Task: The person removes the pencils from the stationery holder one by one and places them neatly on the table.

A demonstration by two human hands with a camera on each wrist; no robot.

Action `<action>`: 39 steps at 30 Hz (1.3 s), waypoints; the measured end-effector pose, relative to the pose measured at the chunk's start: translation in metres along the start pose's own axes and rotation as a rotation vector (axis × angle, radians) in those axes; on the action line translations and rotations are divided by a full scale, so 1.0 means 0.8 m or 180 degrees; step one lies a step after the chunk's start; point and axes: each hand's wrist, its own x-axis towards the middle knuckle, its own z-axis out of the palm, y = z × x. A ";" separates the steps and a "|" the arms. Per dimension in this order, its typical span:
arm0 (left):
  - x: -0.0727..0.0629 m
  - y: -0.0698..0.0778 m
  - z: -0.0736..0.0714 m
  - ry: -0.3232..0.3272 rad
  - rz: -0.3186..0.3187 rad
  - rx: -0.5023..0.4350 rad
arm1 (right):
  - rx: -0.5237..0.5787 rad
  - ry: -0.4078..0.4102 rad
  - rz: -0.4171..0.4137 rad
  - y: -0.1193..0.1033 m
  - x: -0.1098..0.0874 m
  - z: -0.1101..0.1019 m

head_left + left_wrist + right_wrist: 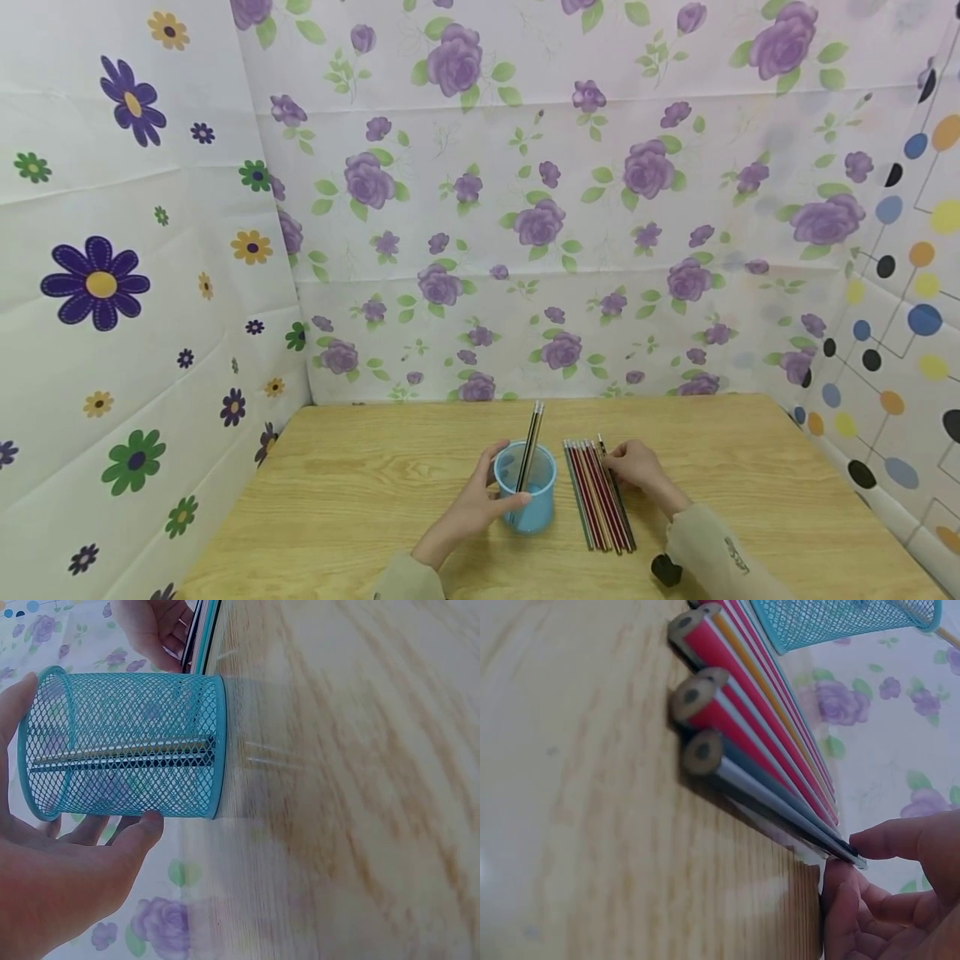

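Observation:
A light blue mesh pencil holder (pixel 534 514) stands upright on the table, and in it a few pencils (pixel 530 446) lean with their ends above the rim. My left hand (pixel 471 505) holds the holder from its left side, thumb toward me and fingers round the far side. To the right of it, a row of pencils (pixel 588 500) lies side by side: red, yellowish, teal and black ones. At the row's right edge, my right hand (pixel 636 464) pinches the far end of a black pencil (pixel 769 806) between thumb and fingers. The pencil's near end lies close to the red ones.
The wooden table (pixel 360 475) reaches back to a wall covering (pixel 480 250) with purple flowers. Patterned sheets hang at left and right. A small black object (pixel 665 570) sits beside the right sleeve (pixel 712 550), near the front of the table.

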 end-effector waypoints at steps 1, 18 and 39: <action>0.000 0.000 0.000 0.0000 0.0004 0.0001 | -0.0014 0.0016 -0.0031 0.000 0.000 0.001; -0.001 0.002 0.001 -0.0007 -0.0009 -0.0004 | -0.0038 0.0210 -0.0172 0.003 0.002 -0.006; -0.002 0.001 0.001 -0.0003 0.0030 -0.0005 | 0.0583 0.0174 -0.0405 -0.030 -0.004 0.004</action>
